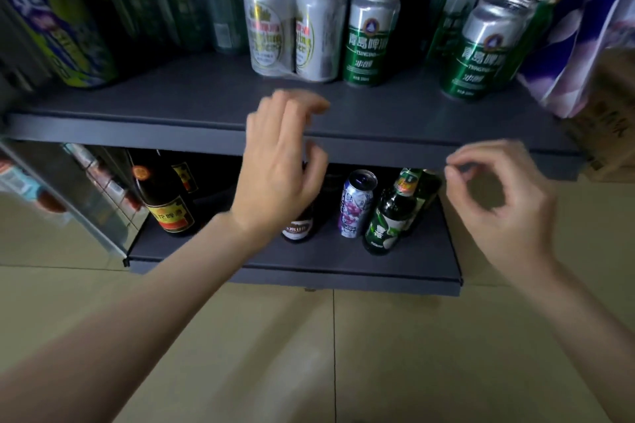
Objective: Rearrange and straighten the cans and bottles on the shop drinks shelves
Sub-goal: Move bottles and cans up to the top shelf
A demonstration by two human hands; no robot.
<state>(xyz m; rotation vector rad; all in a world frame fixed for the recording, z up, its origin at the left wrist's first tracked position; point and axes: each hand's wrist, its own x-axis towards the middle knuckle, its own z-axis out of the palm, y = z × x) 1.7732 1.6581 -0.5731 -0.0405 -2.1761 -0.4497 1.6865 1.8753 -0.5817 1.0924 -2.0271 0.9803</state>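
Head view: two dark grey shelves (429, 113) are seen above a tiled floor. Green cans (372, 34) stand on the upper shelf, bottles (385, 216) on the lower. Left hand (278, 175) and right hand (501, 196) are raised before the shelf edge, fingers loosely curled, nothing held.

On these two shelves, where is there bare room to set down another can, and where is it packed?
Upper dark grey shelf: the front strip is bare, widest left of the shrink-wrapped silver cans. Lower dark shelf: a gap between the dark bottle with red-and-yellow label and the left hand. Crowded: the purple grape-print can beside the green glass bottles.
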